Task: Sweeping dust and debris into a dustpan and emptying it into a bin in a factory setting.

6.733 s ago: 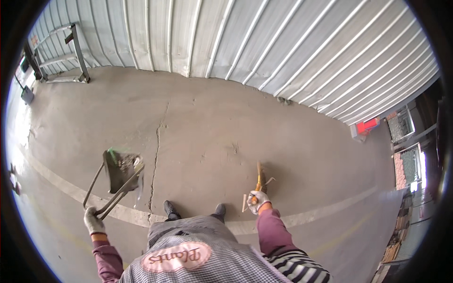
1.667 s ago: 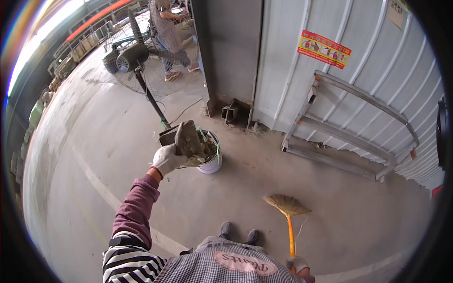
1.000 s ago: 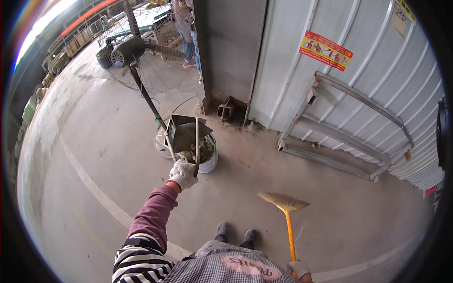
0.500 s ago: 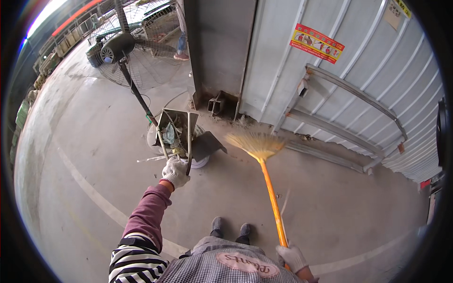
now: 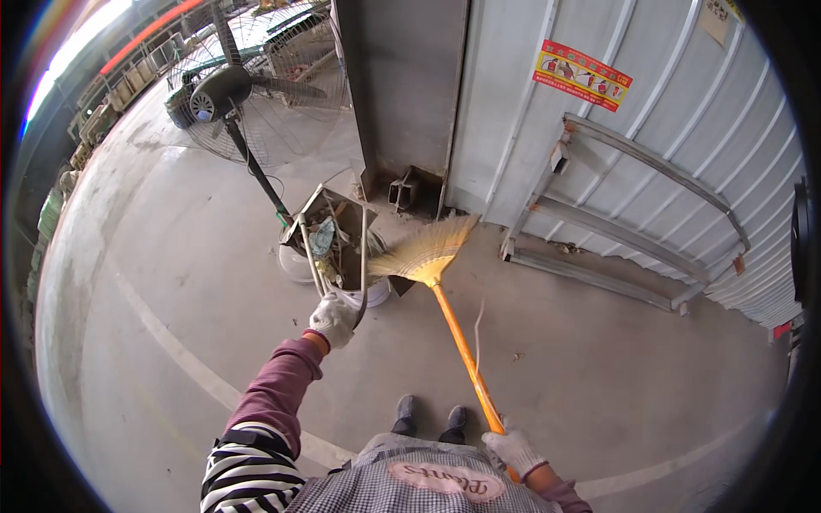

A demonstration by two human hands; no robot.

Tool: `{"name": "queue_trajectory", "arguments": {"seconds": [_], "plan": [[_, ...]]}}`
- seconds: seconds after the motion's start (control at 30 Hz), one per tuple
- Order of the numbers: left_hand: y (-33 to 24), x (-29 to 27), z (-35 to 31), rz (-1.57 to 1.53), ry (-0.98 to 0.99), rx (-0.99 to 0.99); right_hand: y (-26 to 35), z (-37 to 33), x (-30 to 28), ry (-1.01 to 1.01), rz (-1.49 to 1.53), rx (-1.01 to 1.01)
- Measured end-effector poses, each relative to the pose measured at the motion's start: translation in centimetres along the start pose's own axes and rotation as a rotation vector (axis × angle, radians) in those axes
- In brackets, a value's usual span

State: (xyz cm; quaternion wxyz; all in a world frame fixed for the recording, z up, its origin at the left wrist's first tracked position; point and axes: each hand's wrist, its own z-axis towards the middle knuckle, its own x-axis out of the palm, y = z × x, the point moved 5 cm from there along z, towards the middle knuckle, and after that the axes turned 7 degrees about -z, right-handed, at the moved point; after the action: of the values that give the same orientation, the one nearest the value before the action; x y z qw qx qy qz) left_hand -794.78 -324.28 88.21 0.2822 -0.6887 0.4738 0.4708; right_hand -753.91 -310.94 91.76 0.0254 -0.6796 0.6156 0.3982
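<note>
My left hand (image 5: 333,320), in a white knit glove, is closed round the tube handle of a long-handled dustpan (image 5: 364,256). Rubbish (image 5: 323,238), with a greenish scrap and strips among it, lies in the pan. My right hand (image 5: 515,448), also gloved, grips the orange shaft of a broom (image 5: 466,352) low down by my apron. The fan of straw-coloured bristles points away from me, its left edge beside the dustpan and overlapping it in view; whether they touch I cannot tell. A thin pale strip (image 5: 479,333) shows beside the shaft.
A pedestal fan (image 5: 221,92) stands behind the dustpan, its white round base (image 5: 295,263) partly hidden. Ahead are a dark steel column (image 5: 402,77) and a ribbed metal wall (image 5: 505,103). Against the wall leans a metal frame (image 5: 611,205). Small debris (image 5: 566,248) lies along its foot.
The broom head has swung left to the dustpan, and my right hand has shifted slightly left. The dustpan has tilted, showing more of the rubbish inside. Both hands keep their grips.
</note>
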Motion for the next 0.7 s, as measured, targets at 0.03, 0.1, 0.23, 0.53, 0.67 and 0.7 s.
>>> {"name": "queue_trajectory", "arguments": {"seconds": [0.03, 0.1, 0.23, 0.53, 0.67, 0.7], "plan": [[0.3, 1.3, 0.7, 0.004, -0.003, -0.001, 0.4, 0.4, -0.1, -0.002, 0.003, -0.004], [1.0, 4.2, 1.6, 0.134, -0.017, -0.027, 0.6, 0.9, 0.5, 0.155, 0.388, 0.123], [-1.8, 3.9, 0.6, 0.236, 0.06, 0.076, 0.4, 1.5, -0.7, 0.169, 0.403, 0.077], [-0.7, 7.7, 1.1, 0.229, -0.044, -0.021, 3.1, 2.2, -1.4, 0.148, 0.246, 0.119], [0.0, 6.0, 1.3, 0.151, -0.15, -0.069, 2.8, 2.6, -2.6, 0.119, 0.054, 0.104], [0.3, 5.6, 1.2, 0.174, -0.181, -0.079, 2.4, 2.7, -2.6, 0.11, -0.058, 0.106]]}}
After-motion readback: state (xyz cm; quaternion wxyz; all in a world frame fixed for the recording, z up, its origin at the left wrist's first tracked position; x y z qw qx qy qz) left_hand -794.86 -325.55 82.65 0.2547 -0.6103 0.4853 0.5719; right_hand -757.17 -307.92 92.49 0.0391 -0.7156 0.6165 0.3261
